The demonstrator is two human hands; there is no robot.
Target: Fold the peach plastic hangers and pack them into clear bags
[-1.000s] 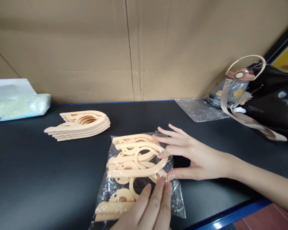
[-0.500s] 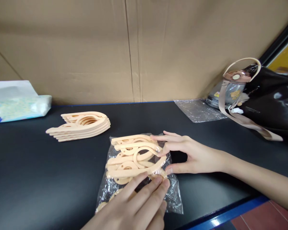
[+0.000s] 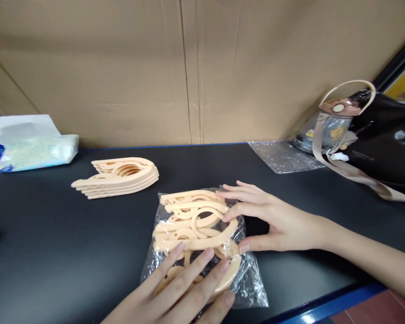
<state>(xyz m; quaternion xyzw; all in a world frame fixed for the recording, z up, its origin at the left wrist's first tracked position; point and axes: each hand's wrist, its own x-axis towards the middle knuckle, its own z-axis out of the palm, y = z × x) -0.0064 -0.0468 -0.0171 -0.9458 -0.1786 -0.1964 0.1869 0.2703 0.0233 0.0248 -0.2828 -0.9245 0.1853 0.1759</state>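
A clear plastic bag (image 3: 253, 281) lies flat on the black table, holding several cream folding hangers (image 3: 195, 244). Across the near part of the bag rests my left hand (image 3: 185, 288), palm down with its fingers spread. My right hand (image 3: 273, 220) touches the bag's right side, fingertips on the hangers and thumb apart at the edge. Beyond the bag to the left sits a neat stack of cream folding hangers (image 3: 121, 177), out of both hands.
A flat clear plastic bag (image 3: 283, 155) lies at the back right, beside a bottle with a strap (image 3: 339, 121) and a black bag (image 3: 388, 139). A soft white and blue packet (image 3: 37, 146) stands at the back left. Cardboard (image 3: 121, 76) rises behind the table (image 3: 54, 252).
My left hand has shifted toward me and left, its fingers spreading over the bag. My right hand's fingers have opened a little. The whole view has slid slightly.
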